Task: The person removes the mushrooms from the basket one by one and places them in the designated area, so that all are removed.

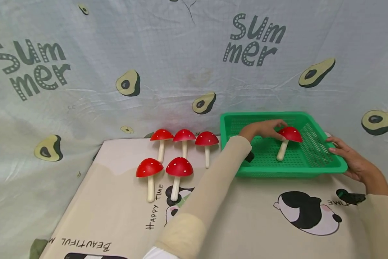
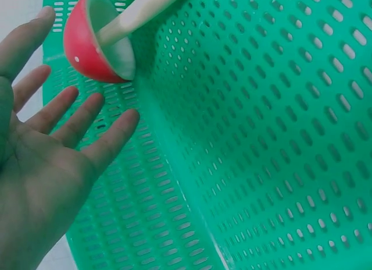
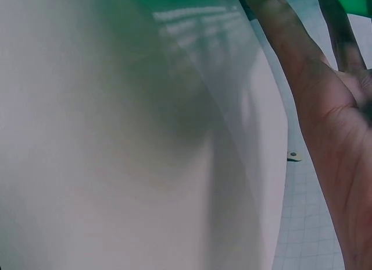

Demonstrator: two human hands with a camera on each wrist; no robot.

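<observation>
A green plastic basket (image 1: 278, 173) with slotted walls stands on the table's right half. Inside it lies one toy mushroom (image 1: 291, 134), with a red white-dotted cap and a pale stem. My left hand (image 1: 264, 129) reaches in over the basket beside the cap. In the left wrist view the left hand (image 2: 52, 171) has its fingers spread and straight, apart from the mushroom (image 2: 93, 40). At the basket's right rim my right hand (image 1: 350, 158) holds the edge, fingers over the top. The right wrist view shows only part of the right hand (image 3: 331, 107) below the basket's green edge.
Several more red-capped mushrooms (image 1: 179, 167) lie in two rows on the table left of the basket, close to my left sleeve (image 1: 210, 194). A pale printed cloth (image 1: 168, 46) hangs behind the table (image 1: 116, 201).
</observation>
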